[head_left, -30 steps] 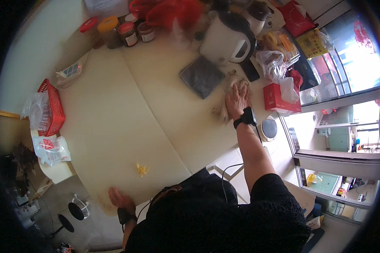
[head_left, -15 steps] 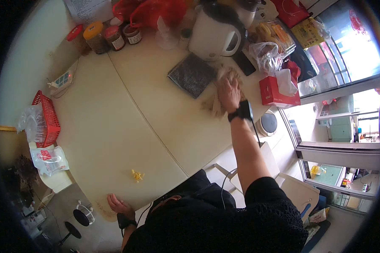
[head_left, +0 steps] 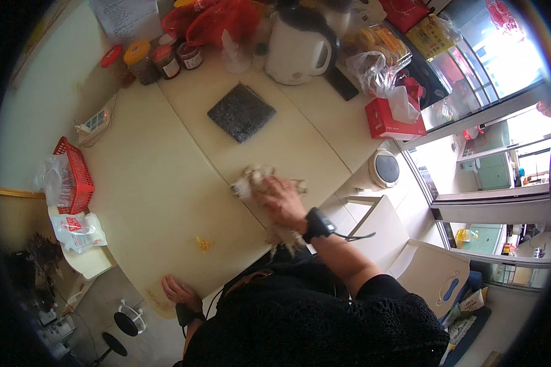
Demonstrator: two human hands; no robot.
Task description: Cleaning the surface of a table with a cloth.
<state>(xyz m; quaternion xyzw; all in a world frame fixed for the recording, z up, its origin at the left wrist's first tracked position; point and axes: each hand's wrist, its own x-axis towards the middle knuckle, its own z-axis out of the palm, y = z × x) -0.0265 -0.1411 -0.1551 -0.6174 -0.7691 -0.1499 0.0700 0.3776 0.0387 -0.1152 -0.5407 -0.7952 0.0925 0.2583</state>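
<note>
Head view, from the left: a red basket with clear plastic in it stands at the far side of the pale table, and a white plastic bag lies just below it. A white power strip sits near the wall, and a round black stool stands on the floor beyond the table's corner. Farther back, an orange-lidded jar stands in a row of jars. The person's left hand rests at the near edge of the table, fingers stretched out close together, with nothing visible in it. Past it lies a small patch of yellow scraps. Near the middle, a folded dark grey cloth lies flat, well apart from both hands. Nearer the person, a crumpled beige cloth lies beneath the right hand, its ragged end trailing toward the table's near edge; that hand presses palm down on it, and whether the fingers grip it I cannot tell. A black wristband device sits on the right wrist. Beyond are a white kettle, a bin on the floor, a red tissue box and a white chair.
</note>
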